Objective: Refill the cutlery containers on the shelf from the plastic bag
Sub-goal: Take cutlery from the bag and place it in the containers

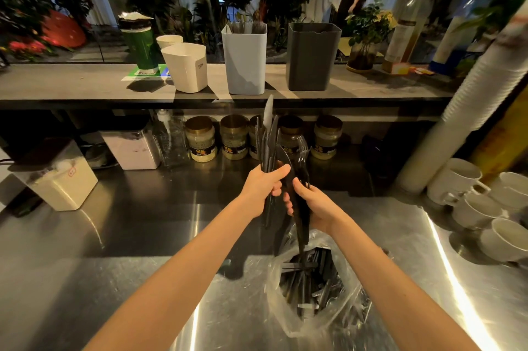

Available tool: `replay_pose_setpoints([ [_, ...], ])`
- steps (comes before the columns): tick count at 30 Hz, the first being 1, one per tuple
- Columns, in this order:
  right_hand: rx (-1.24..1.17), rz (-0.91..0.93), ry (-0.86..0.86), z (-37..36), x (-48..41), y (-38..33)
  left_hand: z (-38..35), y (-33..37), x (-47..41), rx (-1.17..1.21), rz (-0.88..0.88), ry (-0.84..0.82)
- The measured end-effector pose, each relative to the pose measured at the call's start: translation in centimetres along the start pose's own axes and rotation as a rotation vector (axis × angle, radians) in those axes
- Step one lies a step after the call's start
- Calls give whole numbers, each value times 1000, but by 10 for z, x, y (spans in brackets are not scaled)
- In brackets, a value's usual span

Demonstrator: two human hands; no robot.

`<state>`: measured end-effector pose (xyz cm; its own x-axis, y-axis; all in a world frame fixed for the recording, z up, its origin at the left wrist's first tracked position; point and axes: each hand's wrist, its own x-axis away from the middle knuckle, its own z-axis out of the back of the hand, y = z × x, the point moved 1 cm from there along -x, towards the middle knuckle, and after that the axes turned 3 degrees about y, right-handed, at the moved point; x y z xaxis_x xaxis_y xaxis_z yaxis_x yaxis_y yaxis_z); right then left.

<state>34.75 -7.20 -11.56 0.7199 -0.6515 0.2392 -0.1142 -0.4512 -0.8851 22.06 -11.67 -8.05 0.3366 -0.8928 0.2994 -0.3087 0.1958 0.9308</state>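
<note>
Cutlery (269, 133) in left hand (263, 188) (jar labels (202, 151) blurred)

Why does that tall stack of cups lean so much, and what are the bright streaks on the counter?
Head view: the wide-angle lens likely slants the cup stack near the frame's edge; the streaks are light glaring off the steel counter.

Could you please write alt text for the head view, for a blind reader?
Left hand and right hand grip dark cutlery above a plastic bag on a counter; a pale grey container and a dark container stand on the shelf behind.
</note>
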Motion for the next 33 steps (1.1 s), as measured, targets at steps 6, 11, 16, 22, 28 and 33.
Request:
replay_pose_setpoints([
  [6,-143,2,269,12,7,2,14,18,-8,292,-54,66],
  [11,-170,-37,473,14,2,12,20,33,-14,352,-82,90],
  [16,-175,-98,444,-11,-1,12,11,38,-17,422,-107,98],
  [22,-503,-163,471,-47,-2,11,-1,37,-12,403,-288,169],
  [28,-697,-189,671,-50,-13,10,-11,29,-5,381,-310,173],
  [33,-676,-196,667,-58,-16,2,-20,12,3,212,-292,33],
])
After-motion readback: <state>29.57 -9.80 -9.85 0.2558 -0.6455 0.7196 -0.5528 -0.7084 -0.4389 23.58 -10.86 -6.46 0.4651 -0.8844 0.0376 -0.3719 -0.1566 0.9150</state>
